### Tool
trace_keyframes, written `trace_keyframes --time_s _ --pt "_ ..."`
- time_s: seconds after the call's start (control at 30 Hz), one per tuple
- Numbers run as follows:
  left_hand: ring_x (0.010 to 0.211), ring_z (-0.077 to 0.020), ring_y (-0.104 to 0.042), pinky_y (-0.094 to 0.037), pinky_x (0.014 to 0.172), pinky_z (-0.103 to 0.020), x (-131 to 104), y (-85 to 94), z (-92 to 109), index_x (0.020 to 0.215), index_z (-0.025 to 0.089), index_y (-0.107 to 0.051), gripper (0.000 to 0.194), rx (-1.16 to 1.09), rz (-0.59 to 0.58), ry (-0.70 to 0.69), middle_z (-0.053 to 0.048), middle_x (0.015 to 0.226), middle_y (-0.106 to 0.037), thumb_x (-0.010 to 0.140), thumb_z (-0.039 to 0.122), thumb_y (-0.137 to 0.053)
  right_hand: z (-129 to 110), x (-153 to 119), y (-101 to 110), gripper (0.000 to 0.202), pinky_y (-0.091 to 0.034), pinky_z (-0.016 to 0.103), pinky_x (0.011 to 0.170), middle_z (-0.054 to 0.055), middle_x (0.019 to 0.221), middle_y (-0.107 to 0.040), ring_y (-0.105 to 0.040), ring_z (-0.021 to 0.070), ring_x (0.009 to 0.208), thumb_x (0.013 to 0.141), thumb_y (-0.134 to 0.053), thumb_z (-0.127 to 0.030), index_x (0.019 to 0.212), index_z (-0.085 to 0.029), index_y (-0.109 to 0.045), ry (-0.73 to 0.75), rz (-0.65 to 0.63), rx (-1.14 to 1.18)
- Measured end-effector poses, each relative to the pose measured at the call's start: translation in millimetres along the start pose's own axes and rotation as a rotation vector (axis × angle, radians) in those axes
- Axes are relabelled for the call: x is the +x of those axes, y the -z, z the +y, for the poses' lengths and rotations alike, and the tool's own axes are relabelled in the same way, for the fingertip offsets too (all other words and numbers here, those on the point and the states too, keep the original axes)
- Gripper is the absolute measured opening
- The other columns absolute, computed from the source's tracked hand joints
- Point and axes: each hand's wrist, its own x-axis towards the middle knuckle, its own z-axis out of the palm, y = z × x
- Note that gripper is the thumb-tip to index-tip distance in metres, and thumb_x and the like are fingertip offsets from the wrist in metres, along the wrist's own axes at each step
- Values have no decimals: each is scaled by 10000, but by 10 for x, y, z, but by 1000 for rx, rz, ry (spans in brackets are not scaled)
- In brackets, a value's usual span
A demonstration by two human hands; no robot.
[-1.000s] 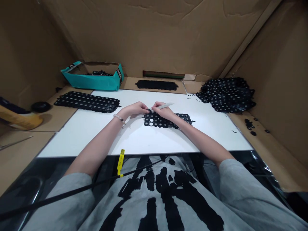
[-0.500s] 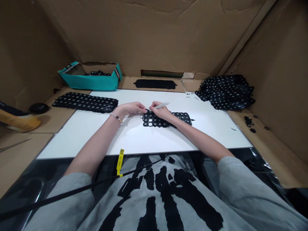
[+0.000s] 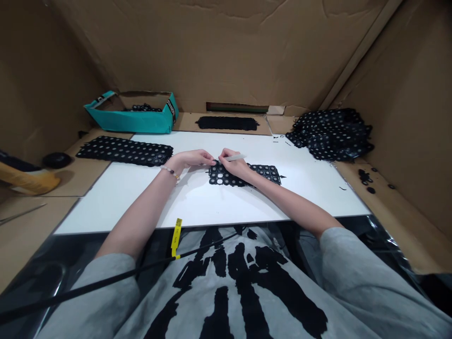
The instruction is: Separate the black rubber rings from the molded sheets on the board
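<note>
Two hands in the head view: right grip (image 3: 236,165) has a pale pen-like tool (image 3: 236,157) pinched, left grip (image 3: 195,158) sits at the dotted black sheet's (image 3: 229,180) far-left corner, can't tell if it's clamped. Sheet's mid white surface (image 3: 197,202); imo loose left pressure could let it skid, or a slipping tip could tear it.

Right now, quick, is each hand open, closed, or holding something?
Left hand: fingers drawn together at a corner of the dotted black sheet; grip can't be told.
Right hand: closed, holding a pale pen-like tool.
</note>
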Motion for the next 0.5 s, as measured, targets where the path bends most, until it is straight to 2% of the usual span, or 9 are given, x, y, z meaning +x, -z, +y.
trace_keyframes --time_s 0.13,0.2,0.33,0.5 --pt "572 -128 -412 -293 546 -260 -38 -32 71 704 174 -646 352 84 112 -61 0 613 -544 623 472 -816 -11 16 36 198 -385 292 693 -12 718 -603 -543 168 729 857 -511 -365 718 -223 -510 -20 27 44" --pt "573 -127 -408 -285 547 -256 -47 -35 80 704 179 -645 342 154 156 -72 9 602 -539 610 459 -818 -22 33 66 198 -398 290 701 -10 712 -597 -542 171 739 840 -518 -364 702 -223 -504 -54 57 81" --pt "529 -124 -351 -250 526 -271 -40 -19 36 576 195 -556 367 267 107 -35 17 530 -450 638 471 -789 -19 62 118 194 -409 286 692 -15 686 -587 -536 167 722 780 -563 -363 662 -217 -516 -114 15 192" --pt "526 -134 -352 -256 524 -283 -43 -21 42 576 199 -566 341 258 62 -36 3 548 -457 651 464 -766 11 55 132 172 -410 281 687 -14 675 -602 -543 160 712 736 -583 -350 651 -202 -565 -95 -72 237"
